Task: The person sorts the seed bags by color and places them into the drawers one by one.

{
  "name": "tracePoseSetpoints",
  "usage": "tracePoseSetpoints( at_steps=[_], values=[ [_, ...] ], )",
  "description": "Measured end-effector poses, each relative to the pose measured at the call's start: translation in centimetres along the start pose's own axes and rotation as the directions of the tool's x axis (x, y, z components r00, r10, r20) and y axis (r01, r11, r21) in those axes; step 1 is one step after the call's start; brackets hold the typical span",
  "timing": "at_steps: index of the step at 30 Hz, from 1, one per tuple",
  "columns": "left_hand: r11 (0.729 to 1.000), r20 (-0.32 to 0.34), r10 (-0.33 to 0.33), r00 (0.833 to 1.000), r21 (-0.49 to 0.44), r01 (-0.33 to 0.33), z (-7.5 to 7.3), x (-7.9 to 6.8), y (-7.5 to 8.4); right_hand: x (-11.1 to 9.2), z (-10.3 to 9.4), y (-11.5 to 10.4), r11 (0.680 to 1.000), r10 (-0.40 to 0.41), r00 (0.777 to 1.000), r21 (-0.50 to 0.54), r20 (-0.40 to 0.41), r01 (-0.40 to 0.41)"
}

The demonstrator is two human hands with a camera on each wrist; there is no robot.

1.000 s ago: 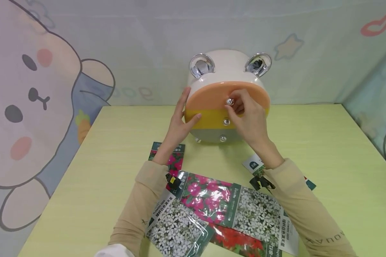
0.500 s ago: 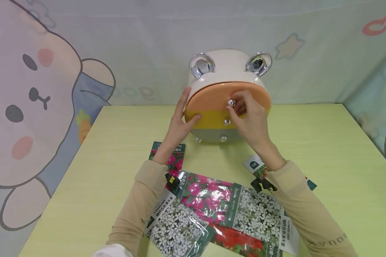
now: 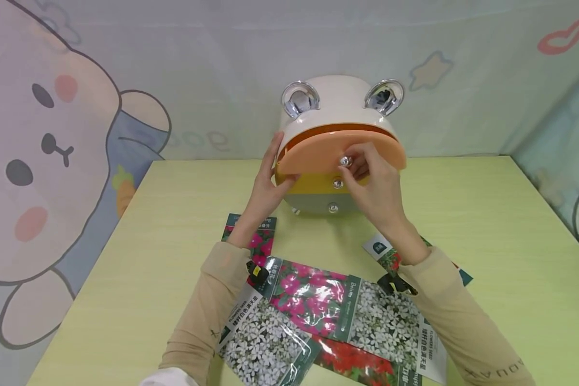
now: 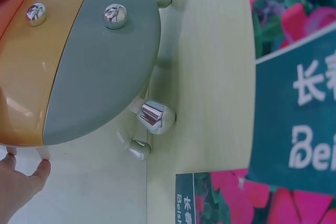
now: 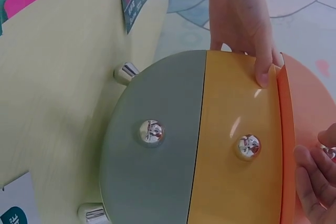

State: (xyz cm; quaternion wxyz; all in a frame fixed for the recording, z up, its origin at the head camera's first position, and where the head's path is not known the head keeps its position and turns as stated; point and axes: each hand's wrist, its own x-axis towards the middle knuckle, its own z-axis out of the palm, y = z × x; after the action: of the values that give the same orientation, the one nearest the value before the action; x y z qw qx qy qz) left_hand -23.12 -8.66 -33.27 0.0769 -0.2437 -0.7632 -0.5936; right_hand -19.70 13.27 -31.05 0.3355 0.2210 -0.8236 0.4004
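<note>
A small rounded drawer cabinet [image 3: 340, 99], white with two silver ears, stands at the back of the table. Its top orange drawer [image 3: 311, 154] is pulled part way out, showing a dark orange gap above the front. My right hand [image 3: 380, 187] pinches that drawer's silver knob [image 3: 346, 161] between thumb and fingers. My left hand [image 3: 265, 190] rests against the cabinet's left side with fingers straight; in the right wrist view its thumb [image 5: 262, 69] presses on the yellow drawer front [image 5: 231, 182]. Below, the grey drawer [image 4: 105, 66] sits closed.
Several flower seed packets lie nearer me: pink ones [image 3: 309, 295], white ones [image 3: 265, 340] and a red one [image 3: 352, 359], partly overlapping. Another packet [image 3: 381, 247] lies under my right forearm. A printed cloth [image 3: 212, 64] hangs behind the table [image 3: 487, 241].
The orange drawer has gone from closed to partly open, drawn toward me by my right hand on its knob. My left hand has stayed at the cabinet's side.
</note>
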Motion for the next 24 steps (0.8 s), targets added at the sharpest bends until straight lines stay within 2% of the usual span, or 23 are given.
tracePoseSetpoints(
  at_steps=[6, 13, 24],
  values=[
    [1.000, -0.004, 0.001, 1.000, 0.027, -0.001, -0.1, 0.0, -0.1, -0.3, -0.1, -0.3, 1.000, -0.011, 1.000, -0.009, 0.004, 0.011],
    [0.999, -0.001, 0.036, 0.999, 0.019, -0.036, 0.0, 0.2, -0.1, -0.7, -0.5, -0.6, 1.000, -0.004, 1.000, -0.010, 0.000, 0.004],
    [0.998, -0.006, 0.053, 0.999, 0.021, -0.053, 0.0, 0.0, 0.0, -1.3, -0.8, -0.9, 0.999, -0.044, 0.999, -0.015, -0.003, 0.044]
  ],
)
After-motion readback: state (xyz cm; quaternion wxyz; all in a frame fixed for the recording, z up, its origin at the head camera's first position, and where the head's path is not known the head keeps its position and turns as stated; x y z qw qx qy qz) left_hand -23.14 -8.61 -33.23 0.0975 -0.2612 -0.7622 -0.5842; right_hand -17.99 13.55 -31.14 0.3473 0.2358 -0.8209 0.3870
